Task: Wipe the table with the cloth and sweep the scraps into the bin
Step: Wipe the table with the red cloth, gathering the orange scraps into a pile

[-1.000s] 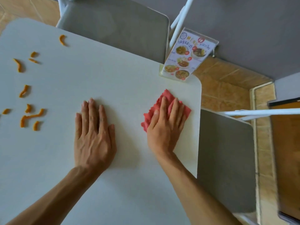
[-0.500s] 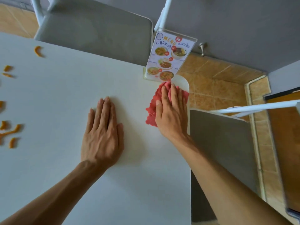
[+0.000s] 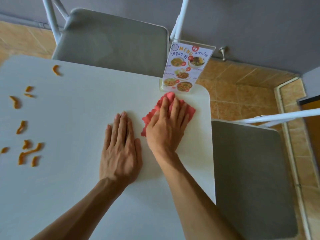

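Observation:
A red cloth (image 3: pixel 190 111) lies on the white table (image 3: pixel 72 179) near its far right corner. My right hand (image 3: pixel 166 127) presses flat on the cloth, fingers spread, covering most of it. Just left of it, my left hand (image 3: pixel 121 149) rests palm down on the bare tabletop, holding nothing. Several orange scraps (image 3: pixel 27 149) are scattered along the table's left side, well away from both hands. No bin is in view.
A menu stand (image 3: pixel 186 68) stands at the far right corner, just beyond the cloth. One grey chair (image 3: pixel 112 40) is tucked in at the far edge, another grey chair (image 3: pixel 249 179) at the right edge. Tiled floor lies beyond.
My right hand has slid the cloth from the far right corner by the menu stand back toward my left hand. The left hand stays flat on the table.

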A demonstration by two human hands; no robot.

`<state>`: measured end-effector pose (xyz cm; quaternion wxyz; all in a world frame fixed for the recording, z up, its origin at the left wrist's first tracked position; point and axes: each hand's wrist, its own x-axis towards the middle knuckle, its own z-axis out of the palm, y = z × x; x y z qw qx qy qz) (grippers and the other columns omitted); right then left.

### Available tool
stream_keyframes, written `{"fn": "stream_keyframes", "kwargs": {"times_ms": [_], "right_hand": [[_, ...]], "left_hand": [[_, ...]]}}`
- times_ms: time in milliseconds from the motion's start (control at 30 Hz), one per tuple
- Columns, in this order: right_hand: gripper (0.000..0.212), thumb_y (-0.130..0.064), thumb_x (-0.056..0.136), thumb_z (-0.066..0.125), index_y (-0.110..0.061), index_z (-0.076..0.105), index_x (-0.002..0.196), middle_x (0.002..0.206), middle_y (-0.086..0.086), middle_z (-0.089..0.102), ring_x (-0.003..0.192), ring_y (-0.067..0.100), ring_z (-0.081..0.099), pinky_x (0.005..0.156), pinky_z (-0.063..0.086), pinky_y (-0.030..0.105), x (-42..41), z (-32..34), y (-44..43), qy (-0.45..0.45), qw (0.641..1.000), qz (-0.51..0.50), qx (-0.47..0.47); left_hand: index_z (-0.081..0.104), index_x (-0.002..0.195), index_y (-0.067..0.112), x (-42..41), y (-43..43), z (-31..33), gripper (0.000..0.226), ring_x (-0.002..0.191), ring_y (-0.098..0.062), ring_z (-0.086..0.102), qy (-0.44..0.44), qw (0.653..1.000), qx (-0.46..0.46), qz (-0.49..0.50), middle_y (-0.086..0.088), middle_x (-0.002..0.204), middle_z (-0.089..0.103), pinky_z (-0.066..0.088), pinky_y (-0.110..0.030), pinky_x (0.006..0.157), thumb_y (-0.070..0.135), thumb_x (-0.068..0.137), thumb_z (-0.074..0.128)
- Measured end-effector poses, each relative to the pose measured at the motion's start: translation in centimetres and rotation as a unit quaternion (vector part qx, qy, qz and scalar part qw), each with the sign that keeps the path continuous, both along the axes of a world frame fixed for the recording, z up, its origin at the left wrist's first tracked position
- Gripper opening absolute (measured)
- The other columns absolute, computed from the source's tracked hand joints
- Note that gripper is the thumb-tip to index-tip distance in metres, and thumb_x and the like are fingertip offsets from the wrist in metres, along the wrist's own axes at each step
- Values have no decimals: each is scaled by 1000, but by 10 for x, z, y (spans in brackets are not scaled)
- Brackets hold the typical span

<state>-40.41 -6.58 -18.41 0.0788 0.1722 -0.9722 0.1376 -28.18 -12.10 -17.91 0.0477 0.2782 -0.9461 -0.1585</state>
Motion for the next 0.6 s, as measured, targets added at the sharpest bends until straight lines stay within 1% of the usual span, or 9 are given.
{"fn": "stream_keyframes", "kwargs": {"times_ms": [67,133,267,300,367,433,467,500,600], "right_hand": [[46,-27,102,44,-19,56,146,156,12,48,147,38,39,124,25,53,1,0,5,9,986,166,2],[46,-30,103,44,-23,54,147,156,9,48,147,33,41,124,26,53,-14,0,28,26,976,214,32],[50,-31,104,40,-19,49,151,159,14,43,148,37,36,124,23,58,-9,0,51,-4,995,-88,39],[49,-31,104,42,-17,50,150,158,17,42,147,41,36,123,22,59,3,0,44,-1,995,-91,38],[50,-33,103,44,-21,48,152,161,17,38,150,43,32,124,22,58,28,-1,32,5,996,79,51],[53,-41,103,42,-30,43,154,166,11,32,154,37,26,126,21,54,22,6,23,-18,956,286,67],[53,-43,102,41,-32,42,155,167,8,31,155,35,25,127,20,52,10,9,16,-24,941,330,70],[54,-45,102,40,-33,42,154,166,7,31,155,34,26,128,19,51,0,10,5,-22,944,320,74],[55,-46,100,41,-33,44,153,164,9,34,151,37,31,126,17,54,6,5,-44,-22,984,161,71]], "left_hand": [[22,152,-4,1,0,-1,60,153,-25,7,5,1000,2,1,-18,163,15,4,-41,124,28,101,28],[23,152,-3,1,-1,0,60,153,-25,7,9,1000,4,1,-17,163,15,5,-41,124,29,101,27],[25,152,-1,5,-6,1,58,153,-26,10,29,999,32,-10,-14,163,16,6,-39,124,25,102,31],[27,152,-1,10,-9,2,56,152,-27,12,43,998,41,-7,-14,163,18,7,-39,124,22,101,32],[31,150,-3,26,-17,7,54,152,-28,16,67,996,48,22,-15,161,23,12,-43,123,18,100,36],[35,148,-4,50,-32,11,53,151,-29,19,79,994,44,68,-17,160,27,17,-46,123,15,98,38],[36,147,-5,63,-40,11,53,151,-29,19,79,992,41,91,-17,160,28,17,-47,122,15,98,39],[37,147,-6,75,-47,10,53,151,-29,20,75,991,37,107,-18,159,28,18,-47,122,15,98,38],[37,146,-8,101,-61,1,55,151,-30,21,45,994,14,101,-19,159,27,20,-48,122,21,99,34]]}}
